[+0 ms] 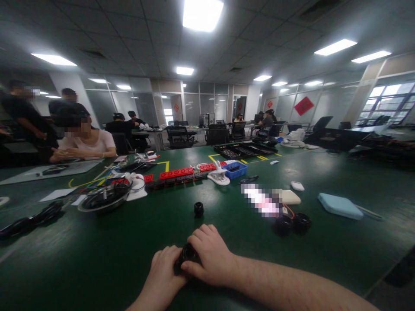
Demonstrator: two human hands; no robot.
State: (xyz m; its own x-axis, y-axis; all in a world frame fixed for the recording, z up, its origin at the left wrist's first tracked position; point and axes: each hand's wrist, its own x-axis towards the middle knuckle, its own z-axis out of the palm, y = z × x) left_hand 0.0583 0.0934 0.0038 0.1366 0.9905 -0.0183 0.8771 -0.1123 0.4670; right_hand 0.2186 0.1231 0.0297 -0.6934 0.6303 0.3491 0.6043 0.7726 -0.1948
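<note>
Both my hands rest close together on the green table [207,259] near its front edge. My left hand [164,272] and my right hand [210,255] are closed around a small black round part [186,255], which is mostly hidden between the fingers. Another small black round part [199,209] stands alone on the table a little beyond my hands.
Two black round parts with orange wire [292,223] lie right of centre, by a beige block [290,197] and a light blue case [339,205]. A round tray of cables [103,198], red power strips [177,173] and a blue bin [235,169] sit further back. People sit at far left.
</note>
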